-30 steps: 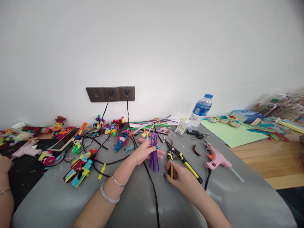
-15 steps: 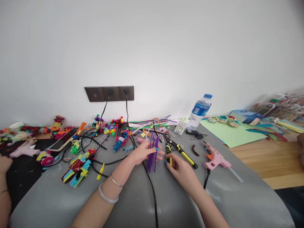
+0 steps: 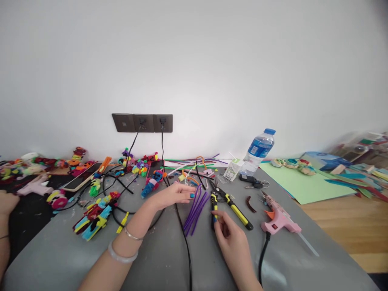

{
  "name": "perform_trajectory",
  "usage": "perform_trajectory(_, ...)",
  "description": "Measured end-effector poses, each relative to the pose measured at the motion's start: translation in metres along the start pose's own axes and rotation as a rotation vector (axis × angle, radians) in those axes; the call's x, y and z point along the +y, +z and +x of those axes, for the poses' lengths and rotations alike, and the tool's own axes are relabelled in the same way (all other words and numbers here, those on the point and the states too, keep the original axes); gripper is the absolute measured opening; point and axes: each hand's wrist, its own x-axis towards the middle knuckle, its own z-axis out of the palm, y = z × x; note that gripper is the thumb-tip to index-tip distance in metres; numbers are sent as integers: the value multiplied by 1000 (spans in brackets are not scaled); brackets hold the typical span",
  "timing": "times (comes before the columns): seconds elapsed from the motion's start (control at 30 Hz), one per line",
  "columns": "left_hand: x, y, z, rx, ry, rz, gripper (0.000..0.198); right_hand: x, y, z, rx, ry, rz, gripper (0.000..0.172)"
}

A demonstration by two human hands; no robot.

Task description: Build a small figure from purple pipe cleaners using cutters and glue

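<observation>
My left hand (image 3: 173,197) is open, fingers stretched out over the upper end of several purple pipe cleaners (image 3: 196,213). The pipe cleaners lie bunched on the grey table cover (image 3: 163,258), some bent into loops at the far end. To their right are yellow-and-black wire strippers (image 3: 239,214), flat on the cover with handles spread and jaws pointing away. My right hand (image 3: 233,238) has its fingers and thumb closed around the left handle.
A pink glue gun (image 3: 280,220) with its cord lies right. Behind stand a water bottle (image 3: 258,152) and a small carton (image 3: 233,169); keys (image 3: 256,184) lie near them. Black cables (image 3: 184,230) cross the table. Pipe-cleaner figures (image 3: 98,214) lie left, near another person's hand (image 3: 7,206).
My left hand has let go of the purple pipe cleaners, which now lie on the table, and has moved slightly left. My right hand stays at the wire strippers' handle. The view has shifted slightly.
</observation>
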Motion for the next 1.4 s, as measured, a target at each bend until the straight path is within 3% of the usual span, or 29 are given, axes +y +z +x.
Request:
perform_trajectory(0.13, 27, -36, 0, 16, -18, 228, 45, 11, 3, -1, 9, 4, 116, 35)
perform_trajectory(0.2, 41, -53, 17, 121, 73, 468, 40, 17, 6, -2, 4, 11, 146, 37)
perform_trajectory(0.3, 55, -73, 63, 347, 125, 927, 34, 25, 13, -5, 39, 29, 179, 43)
perform_trajectory(0.33, 56, -78, 81, 389, 140, 1058, 35, 28, 16, -6, 58, 35, 190, 46)
perform_trajectory(0.43, 48, -85, 130, 406, 140, 1135, 32, 34, 23, -8, 93, 54, 218, 54)
perform_trajectory(0.57, 27, -84, 165, 378, 124, 1207, 21, 37, 27, -9, 99, 51, 232, 56)
perform_trajectory(0.9, 10, -74, 171, 448, 158, 1309, 23, 30, 22, -7, 88, 45, 214, 52)
perform_trajectory(1.17, 18, -68, 159, 488, 190, 1328, 22, 21, 17, -6, 94, 33, 217, 46)
perform_trajectory(1.4, 27, -67, 155, 429, 236, 1353, 18, 18, 16, -6, 106, 37, 216, 43)
